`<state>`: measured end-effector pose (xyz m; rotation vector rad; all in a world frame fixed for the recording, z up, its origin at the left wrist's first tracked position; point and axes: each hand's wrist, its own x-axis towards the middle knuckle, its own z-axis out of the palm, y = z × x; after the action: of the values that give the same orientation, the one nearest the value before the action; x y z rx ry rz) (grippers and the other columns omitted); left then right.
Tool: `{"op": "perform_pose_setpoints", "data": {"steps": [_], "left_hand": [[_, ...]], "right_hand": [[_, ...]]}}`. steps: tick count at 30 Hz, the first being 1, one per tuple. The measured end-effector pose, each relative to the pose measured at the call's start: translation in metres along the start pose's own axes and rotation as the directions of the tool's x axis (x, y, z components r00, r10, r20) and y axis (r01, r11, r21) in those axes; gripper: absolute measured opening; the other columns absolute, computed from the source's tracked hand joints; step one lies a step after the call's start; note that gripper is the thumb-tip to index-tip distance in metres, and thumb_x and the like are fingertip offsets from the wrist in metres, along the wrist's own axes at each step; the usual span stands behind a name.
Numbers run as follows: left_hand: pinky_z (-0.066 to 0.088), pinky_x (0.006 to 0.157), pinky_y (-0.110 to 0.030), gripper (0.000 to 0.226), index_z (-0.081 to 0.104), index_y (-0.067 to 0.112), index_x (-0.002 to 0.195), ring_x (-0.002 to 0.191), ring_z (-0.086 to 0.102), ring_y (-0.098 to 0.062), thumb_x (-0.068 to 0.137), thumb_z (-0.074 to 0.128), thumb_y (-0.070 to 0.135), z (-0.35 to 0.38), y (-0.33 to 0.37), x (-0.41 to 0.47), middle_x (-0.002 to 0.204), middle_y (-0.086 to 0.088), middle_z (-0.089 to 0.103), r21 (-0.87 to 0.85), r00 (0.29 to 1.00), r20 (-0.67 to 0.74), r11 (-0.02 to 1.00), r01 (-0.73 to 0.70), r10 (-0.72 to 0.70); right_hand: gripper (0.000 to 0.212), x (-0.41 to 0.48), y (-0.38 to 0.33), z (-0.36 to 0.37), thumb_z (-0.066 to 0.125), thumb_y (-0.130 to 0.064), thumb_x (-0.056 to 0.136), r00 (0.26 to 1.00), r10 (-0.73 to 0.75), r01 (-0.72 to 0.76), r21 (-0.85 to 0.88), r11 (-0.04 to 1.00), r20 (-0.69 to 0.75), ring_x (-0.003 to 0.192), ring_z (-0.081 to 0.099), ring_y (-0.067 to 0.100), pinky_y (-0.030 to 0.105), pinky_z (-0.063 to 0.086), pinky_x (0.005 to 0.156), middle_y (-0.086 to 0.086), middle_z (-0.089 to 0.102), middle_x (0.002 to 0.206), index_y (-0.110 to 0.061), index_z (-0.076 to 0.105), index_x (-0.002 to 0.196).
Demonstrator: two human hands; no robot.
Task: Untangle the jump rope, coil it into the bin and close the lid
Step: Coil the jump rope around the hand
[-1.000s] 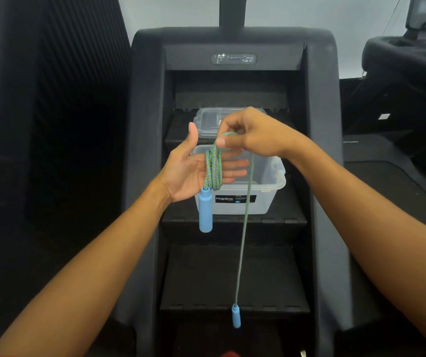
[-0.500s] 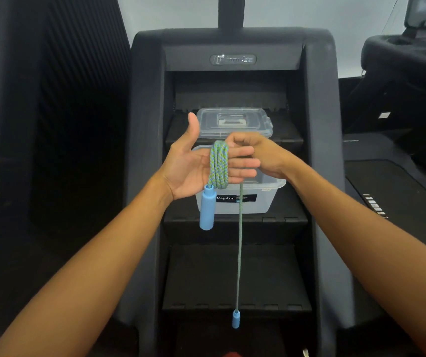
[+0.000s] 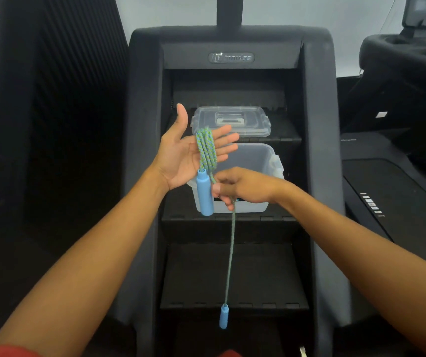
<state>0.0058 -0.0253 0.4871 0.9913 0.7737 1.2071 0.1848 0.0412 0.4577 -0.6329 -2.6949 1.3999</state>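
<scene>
A green-and-blue braided jump rope (image 3: 207, 150) is wound in several loops around the flat fingers of my left hand (image 3: 184, 155), which is held upright with fingers spread. One blue handle (image 3: 204, 193) hangs just below that palm. My right hand (image 3: 241, 187) pinches the free strand under the loops. The strand drops straight down to the second blue handle (image 3: 223, 316), which dangles in the air. Behind my hands stands the clear plastic bin (image 3: 266, 161), uncovered, on a black step. Its clear lid (image 3: 232, 121) lies flat on the step above.
The bin and lid rest on black stair-like steps (image 3: 235, 276) framed by tall dark side walls (image 3: 142, 176). Another dark machine (image 3: 397, 191) stands to the right, and a ribbed black panel (image 3: 52, 124) to the left.
My right hand has moved from above the left fingers, behind them, down to below the palm, carrying the strand around. The hanging handle has risen slightly.
</scene>
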Motion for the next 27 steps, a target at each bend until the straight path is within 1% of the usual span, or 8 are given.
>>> {"op": "perform_pose_setpoints", "data": {"steps": [3,6,10,12,17,20,23,27], "left_hand": [[0.032,0.121,-0.047,0.107,0.042,0.0,0.15,0.138,0.053,-0.031,0.088,0.011,0.082,-0.005,-0.003,0.0,0.149,-0.019,0.053,0.045,0.998,-0.063,0.999,0.003,0.0],[0.043,0.113,-0.046,0.105,0.043,-0.001,0.149,0.134,0.056,-0.032,0.09,0.013,0.08,-0.008,-0.008,-0.003,0.145,-0.021,0.056,0.059,0.997,-0.057,0.997,0.056,-0.052],[0.041,0.114,-0.044,0.106,0.054,-0.002,0.139,0.13,0.059,-0.034,0.092,0.006,0.079,-0.004,-0.015,-0.007,0.137,-0.023,0.063,0.125,0.996,-0.015,0.988,0.087,-0.085],[0.043,0.113,-0.043,0.107,0.051,-0.003,0.142,0.133,0.056,-0.037,0.091,0.006,0.08,-0.003,-0.018,-0.007,0.141,-0.025,0.058,0.125,0.995,-0.011,0.987,0.097,-0.096],[0.049,0.109,-0.041,0.112,0.041,-0.005,0.148,0.136,0.053,-0.04,0.085,0.013,0.083,0.002,-0.017,-0.008,0.146,-0.029,0.052,0.03,0.992,0.064,0.994,0.109,-0.11],[0.043,0.114,-0.044,0.116,0.039,-0.002,0.151,0.137,0.052,-0.039,0.08,0.012,0.087,0.006,-0.013,-0.008,0.147,-0.027,0.052,0.074,0.986,0.105,0.99,0.12,-0.127],[0.04,0.116,-0.047,0.121,0.038,-0.003,0.151,0.137,0.051,-0.042,0.074,0.021,0.089,0.01,-0.01,-0.008,0.146,-0.029,0.052,0.079,0.981,0.15,0.99,0.113,-0.124],[0.033,0.12,-0.053,0.121,0.04,-0.009,0.147,0.138,0.048,-0.045,0.078,0.016,0.088,0.009,-0.007,-0.006,0.146,-0.033,0.05,0.049,0.977,0.16,0.99,0.132,-0.138]], "right_hand": [[0.022,-0.004,-0.014,-0.006,0.054,-0.022,0.104,1.0,-0.004,0.005,-0.035,0.999,0.016,0.057,0.056,0.009,0.032,0.052,0.071,-0.01,0.056,0.056,-0.013,0.062,0.086],[0.019,-0.008,-0.035,-0.02,0.058,-0.021,0.102,0.999,-0.034,0.033,-0.051,0.998,-0.021,0.052,0.051,0.002,0.023,0.051,0.063,-0.013,0.053,0.054,-0.015,0.066,0.086],[0.019,-0.009,-0.054,-0.047,0.061,-0.018,0.1,0.988,-0.077,0.07,-0.053,0.996,-0.135,0.056,0.054,0.0,0.02,0.047,0.062,-0.009,0.063,0.066,-0.001,0.068,0.094],[0.02,-0.005,-0.058,-0.059,0.062,-0.018,0.099,0.974,-0.096,0.087,-0.051,0.995,-0.203,0.057,0.053,0.004,0.021,0.045,0.061,-0.005,0.063,0.066,0.001,0.068,0.094],[0.014,0.01,-0.054,-0.079,0.064,-0.017,0.099,0.933,-0.134,0.108,-0.095,0.99,-0.334,0.052,0.047,-0.002,0.015,0.044,0.055,-0.017,0.057,0.056,-0.008,0.069,0.089],[0.016,0.018,-0.042,-0.081,0.062,-0.015,0.1,0.929,-0.127,0.122,-0.035,0.992,-0.347,0.061,0.05,0.001,0.019,0.048,0.06,-0.002,0.058,0.071,-0.015,0.066,0.085],[0.019,0.024,-0.027,-0.077,0.057,-0.013,0.103,0.937,-0.132,0.171,0.093,0.981,-0.323,0.065,0.053,0.004,0.02,0.047,0.066,-0.006,0.061,0.073,-0.015,0.063,0.084],[0.023,0.025,-0.007,-0.06,0.049,-0.015,0.106,0.959,-0.109,0.183,0.275,0.944,-0.263,0.076,0.056,0.011,0.025,0.049,0.076,0.001,0.062,0.084,-0.014,0.061,0.086]]}}
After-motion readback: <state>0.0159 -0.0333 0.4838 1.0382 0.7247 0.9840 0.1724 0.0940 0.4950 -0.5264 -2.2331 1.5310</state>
